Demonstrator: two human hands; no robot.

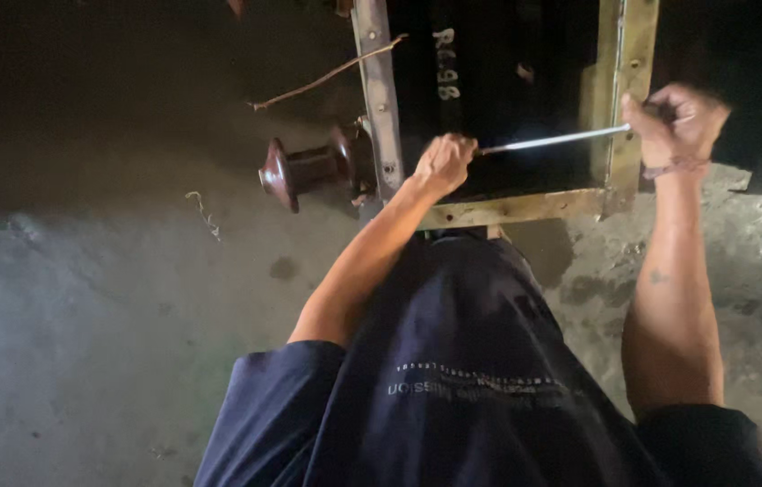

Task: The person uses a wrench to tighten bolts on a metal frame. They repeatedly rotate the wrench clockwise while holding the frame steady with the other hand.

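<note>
The left hand (444,162) and right hand (674,122) are each clenched on an end of a thin, shiny metal rod (554,141), held across the open top of a dark box with a yellowish metal frame (620,99); a reddish-brown ribbed ceramic insulator (295,171) sticks out from its left side

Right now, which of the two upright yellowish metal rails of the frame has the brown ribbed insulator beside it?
The left rail, nearest the left hand; the brown insulator juts from its outer side. The right rail has none.

Shiny metal rod (550,140), glossy brown ceramic insulator (302,169), rough matt concrete floor (83,298)
</note>
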